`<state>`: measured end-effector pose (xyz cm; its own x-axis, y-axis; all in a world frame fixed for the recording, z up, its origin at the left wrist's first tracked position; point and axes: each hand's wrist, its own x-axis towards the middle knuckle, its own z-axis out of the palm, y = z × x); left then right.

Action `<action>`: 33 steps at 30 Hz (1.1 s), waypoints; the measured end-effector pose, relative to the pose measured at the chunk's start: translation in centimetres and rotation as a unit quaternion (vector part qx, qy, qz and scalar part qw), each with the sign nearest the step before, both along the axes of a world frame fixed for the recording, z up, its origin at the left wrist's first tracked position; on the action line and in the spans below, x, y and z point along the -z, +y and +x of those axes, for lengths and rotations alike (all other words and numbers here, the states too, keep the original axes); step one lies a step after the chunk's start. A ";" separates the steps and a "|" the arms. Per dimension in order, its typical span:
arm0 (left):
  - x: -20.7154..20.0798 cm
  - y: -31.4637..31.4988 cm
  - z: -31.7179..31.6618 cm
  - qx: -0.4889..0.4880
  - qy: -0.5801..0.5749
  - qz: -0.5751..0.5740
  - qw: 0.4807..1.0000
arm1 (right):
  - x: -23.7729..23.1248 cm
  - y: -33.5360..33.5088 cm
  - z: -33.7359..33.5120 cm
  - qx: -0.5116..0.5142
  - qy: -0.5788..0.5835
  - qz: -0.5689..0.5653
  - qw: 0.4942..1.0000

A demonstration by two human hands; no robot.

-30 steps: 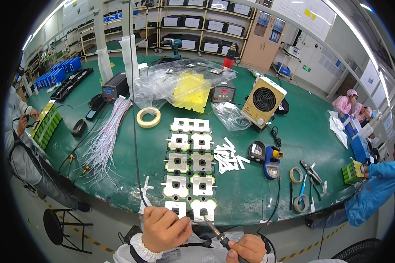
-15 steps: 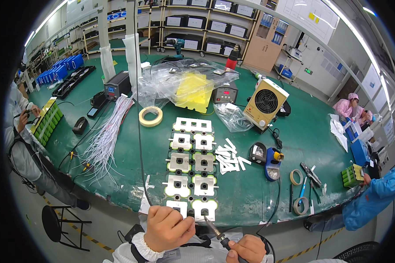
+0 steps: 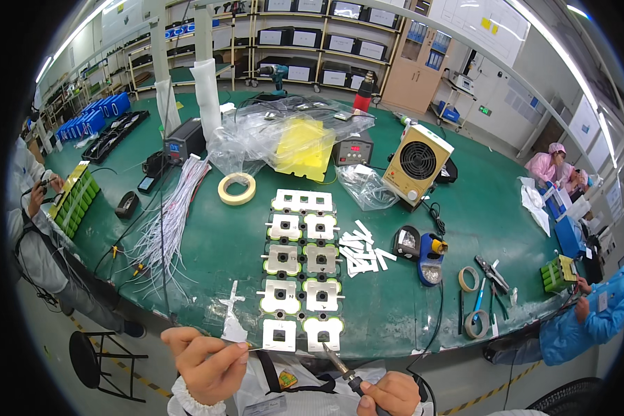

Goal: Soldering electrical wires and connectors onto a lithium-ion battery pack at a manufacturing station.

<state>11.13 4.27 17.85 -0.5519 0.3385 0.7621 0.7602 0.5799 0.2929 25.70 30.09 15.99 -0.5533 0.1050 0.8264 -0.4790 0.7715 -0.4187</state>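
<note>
A battery pack (image 3: 303, 239) with metal plates over green-edged cells lies at the table's near edge. My right hand (image 3: 390, 394) grips a soldering iron (image 3: 353, 381); its tip touches the near right plate (image 3: 323, 333), low on that plate. Left of the pack, my left hand (image 3: 208, 362) is closed in a pinch on a thin solder wire (image 3: 260, 348). The wire's end reaches toward the near left white plate (image 3: 279, 335); whether it touches is too fine to tell.
White strips (image 3: 359, 249) lie right of the pack, near a blue soldering iron stand (image 3: 431, 269). Behind are a masking tape roll (image 3: 237, 189), white wires (image 3: 177, 222), yellow sheets (image 3: 304, 149) and a fan (image 3: 419, 163). Co-workers handle green battery packs (image 3: 76, 201) at both sides.
My left hand has moved left and slightly down, away from the near plates, uncovering the near left one. The dark hanging line has swung left. My right hand keeps the iron in place.
</note>
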 end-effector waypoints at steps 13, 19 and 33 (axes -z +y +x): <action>2.2 3.7 1.1 0.096 -0.042 -0.041 0.994 | 0.3 0.1 0.0 -0.004 0.011 -0.004 1.000; 2.3 4.7 1.1 0.110 -0.041 -0.048 0.992 | 0.2 0.0 0.1 0.002 0.017 -0.022 1.000; 2.2 5.4 0.8 0.126 -0.044 -0.054 0.990 | 0.0 0.0 0.0 -0.005 0.014 -0.025 1.000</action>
